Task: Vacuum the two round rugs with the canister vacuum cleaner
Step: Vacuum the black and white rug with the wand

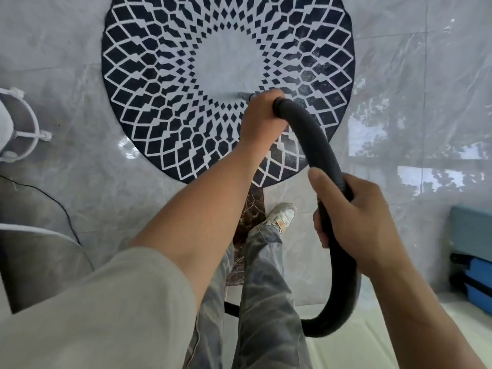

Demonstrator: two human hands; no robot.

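You are mid-pass on one round rug, which lies on the tiled floor at 12 o'clock from your feet. Your left hand is curled tight round the front end of the black hose, over the rug's pale centre; a blurred bit of tube pokes out past your knuckles, and I cannot tell if its tip touches the pile. Your right hand, at 4 o'clock from the left, wraps the hose further back, thumb up along it. Next, I judge, you need to sweep outward over the dark patterned ring, feeding slack with the rear hand so the loop does not drag. Count: one rug in view, the second unseen; one hose; two hands; no canister visible; one thin cable at 8 o'clock.
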